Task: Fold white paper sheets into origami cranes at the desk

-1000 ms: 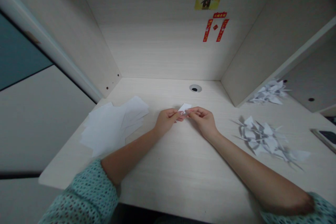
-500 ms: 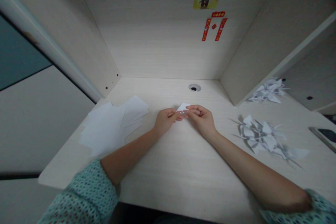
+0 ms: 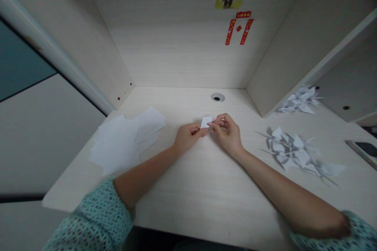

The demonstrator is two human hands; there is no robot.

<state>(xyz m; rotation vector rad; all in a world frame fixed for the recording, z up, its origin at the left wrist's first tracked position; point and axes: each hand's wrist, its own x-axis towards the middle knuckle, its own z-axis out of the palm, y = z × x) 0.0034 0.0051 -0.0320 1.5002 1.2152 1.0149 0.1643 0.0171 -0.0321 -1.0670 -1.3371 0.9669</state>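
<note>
Item inspected: a small white paper piece (image 3: 206,122), located between both hands, above the middle of a light wood-grain desk (image 3: 176,200). The right hand (image 3: 226,135) is closed to a tight pinch on the paper's right edge. The left hand (image 3: 187,136) is curled, its fingertips (image 3: 202,132) at the paper's lower left; whether they grip cannot be told. The paper is judged light, soft and easily creased, so it is best held by the edges, between fingertips, under little pressure. Also noted: loose white paper sheets (image 3: 116,145) left of the hands, and folded paper cranes (image 3: 294,151) and a phone (image 3: 363,149) to the right
</note>
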